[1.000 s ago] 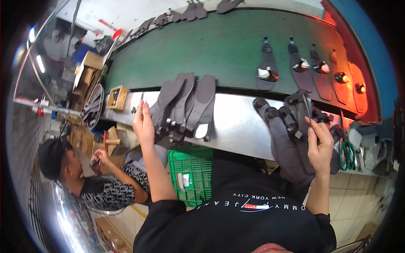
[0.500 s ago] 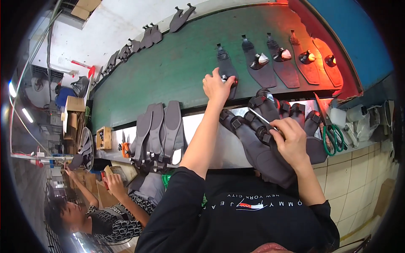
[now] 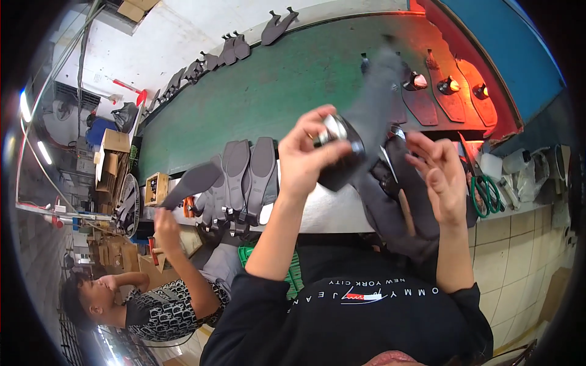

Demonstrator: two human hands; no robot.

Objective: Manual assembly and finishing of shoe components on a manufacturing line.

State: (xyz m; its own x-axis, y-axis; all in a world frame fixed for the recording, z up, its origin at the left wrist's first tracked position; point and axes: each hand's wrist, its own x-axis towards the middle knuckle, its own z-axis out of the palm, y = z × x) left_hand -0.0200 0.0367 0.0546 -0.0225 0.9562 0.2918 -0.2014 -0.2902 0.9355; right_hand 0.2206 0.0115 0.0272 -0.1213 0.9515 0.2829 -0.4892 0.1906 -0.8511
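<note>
Dk sole [image 3: 375, 100] lifted off green surface [image 3: 281, 85], gripped in L hand [image 3: 305, 152]; R hand [image 3: 442, 177] w/ fingers spread

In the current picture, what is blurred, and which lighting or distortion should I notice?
Head view: the sole in the left hand is smeared, likely by motion; head view: red light tints the green surface's right end; head view: the lamps glare at left, with edges bending near the dark rim.
</note>
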